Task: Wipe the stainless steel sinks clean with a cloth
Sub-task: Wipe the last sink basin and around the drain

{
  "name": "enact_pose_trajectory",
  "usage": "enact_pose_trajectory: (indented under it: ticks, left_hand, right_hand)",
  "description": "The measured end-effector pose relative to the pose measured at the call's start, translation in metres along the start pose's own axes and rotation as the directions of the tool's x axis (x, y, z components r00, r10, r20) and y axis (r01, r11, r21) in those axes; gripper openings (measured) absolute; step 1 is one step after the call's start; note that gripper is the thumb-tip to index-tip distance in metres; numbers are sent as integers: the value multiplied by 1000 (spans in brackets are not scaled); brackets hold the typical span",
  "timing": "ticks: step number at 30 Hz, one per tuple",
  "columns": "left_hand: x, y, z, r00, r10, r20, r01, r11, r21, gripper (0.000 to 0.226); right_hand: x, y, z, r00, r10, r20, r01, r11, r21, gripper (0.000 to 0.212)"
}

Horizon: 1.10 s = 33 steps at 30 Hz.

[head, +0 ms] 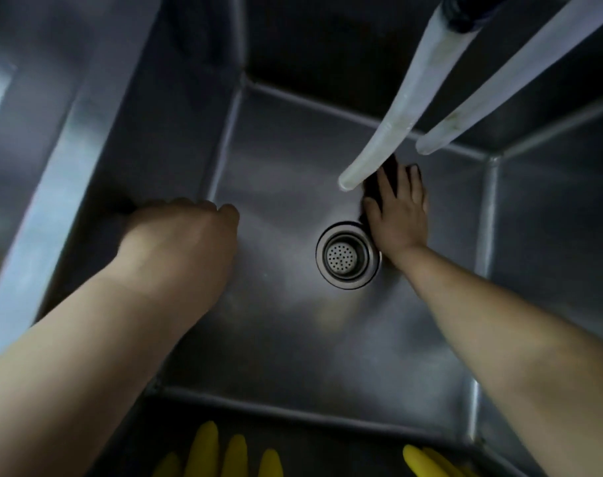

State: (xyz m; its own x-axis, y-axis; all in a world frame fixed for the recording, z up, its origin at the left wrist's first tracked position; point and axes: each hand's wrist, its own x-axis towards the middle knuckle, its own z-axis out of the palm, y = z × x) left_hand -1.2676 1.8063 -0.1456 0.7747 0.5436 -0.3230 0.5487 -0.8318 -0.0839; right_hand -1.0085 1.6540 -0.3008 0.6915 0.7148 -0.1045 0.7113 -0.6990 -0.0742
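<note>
Pressing flat, the right hand (398, 215) lies palm-down on a dark cloth (374, 189) against the floor of the deep stainless steel sink (276, 187). Fingers are straight and spread, not curled; the cloth shows only as a dark patch past the thumb and under the fingertips, most of it hidden beneath the palm.

Just beside the heel of that hand, on its thumb side, sits the round perforated metal drain strainer (346, 255); the wrist edge overlaps the strainer's rim in this view.

Above the fingertips hang two pale translucent hoses (407, 98), side by side; the tip of the nearer one covers part of the cloth from the camera. Contact with the cloth cannot be told.

The left hand (186, 228) is well apart from the cloth, at the sink's left wall, fingers curled over near the wall's edge; whether they grip the edge is blurred, cannot tell.

Behind both forearms, at the near rim, lie yellow rubber gloves (221, 452).
</note>
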Motion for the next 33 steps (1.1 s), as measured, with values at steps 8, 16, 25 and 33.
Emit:
enact_pose_trajectory:
  ticks: [8, 16, 25, 33]
  left_hand:
    - [-4, -1, -10, 999, 50, 3, -50, 998, 27, 12]
    - [-4, 2, -10, 998, 59, -21, -59, 998, -6, 11]
    - [-2, 4, -10, 999, 21, 35, -21, 1000, 15, 13]
    - [-3, 1, -7, 1000, 19, 11, -18, 999, -38, 17]
  right_hand:
    - [-140, 21, 0, 993, 17, 116, -3, 993, -120, 67]
    - [-179, -45, 25, 839, -529, 125, 539, 839, -71, 61]
    - [-85, -125, 35, 762, -648, -4, 647, 762, 29, 60]
    - [4, -152, 30, 878, -476, -47, 477, 879, 14, 61]
